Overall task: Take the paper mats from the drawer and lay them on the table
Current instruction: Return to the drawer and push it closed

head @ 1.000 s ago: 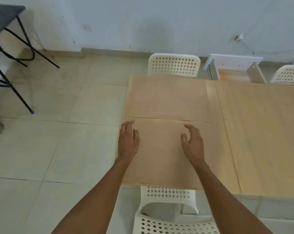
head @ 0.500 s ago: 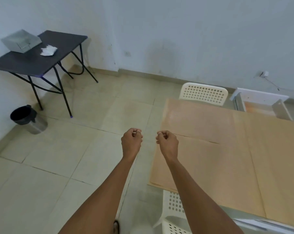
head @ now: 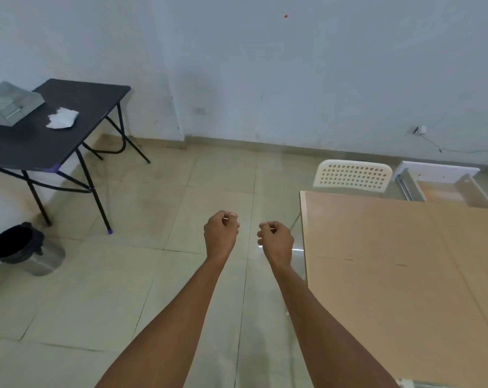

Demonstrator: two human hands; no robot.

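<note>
Tan paper mats lie flat over the table at the right, edge to edge, with seams between them. Behind the table's far side the white drawer stands pulled out, its wooden bottom showing. My left hand and my right hand are held out over the tiled floor, left of the table's corner. Both are curled into loose fists with nothing in them and touch neither mats nor table.
A white perforated chair stands at the table's far side. At the left a black folding table carries a grey box and a crumpled white tissue. A steel bin with a black liner stands below it.
My hands lifted off the mat, moved left past the table's edge and closed into fists. The view swung left and up, bringing the black table and bin into sight.
</note>
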